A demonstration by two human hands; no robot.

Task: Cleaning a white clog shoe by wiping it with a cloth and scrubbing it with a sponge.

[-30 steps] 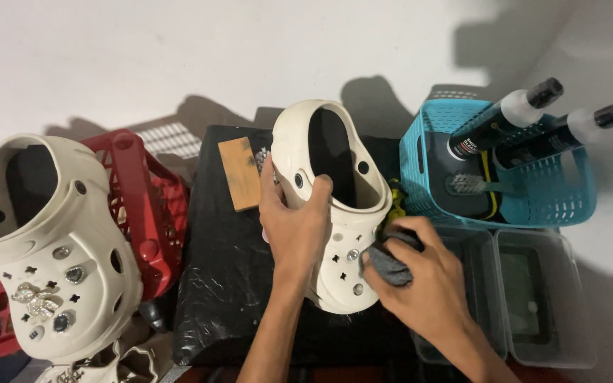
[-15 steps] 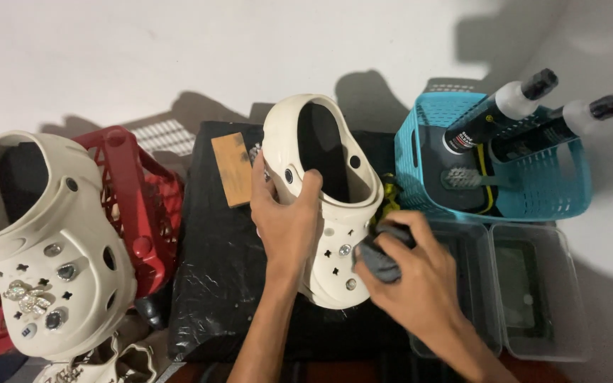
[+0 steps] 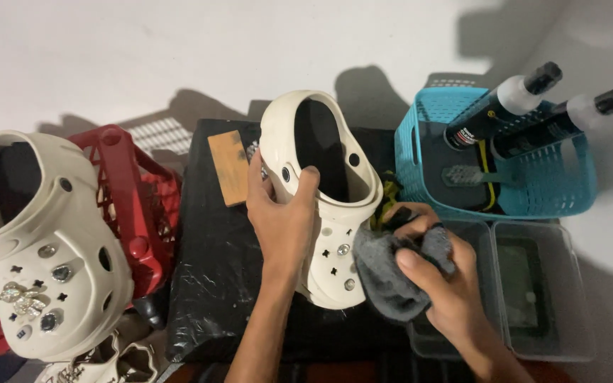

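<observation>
The left hand (image 3: 282,227) is gripping a cream clog (image 3: 324,191) over a black sheet (image 3: 211,284); the right hand (image 3: 438,280) is clutching a grey cloth (image 3: 388,280) against its side. Two dark, white-necked bottles (image 3: 526,113) are leaning in the teal basket (image 3: 562,184).

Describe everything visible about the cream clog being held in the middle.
The cream clog looks like moulded foam, with round vent holes, small star-shaped cutouts and a few shiny studs on its toe. Its dark opening faces up and away, toe toward the camera. It rests on a black plastic-wrapped surface. The left hand grips its side, thumb hooked inside the opening; the right hand presses a grey cloth against its right edge.
</observation>
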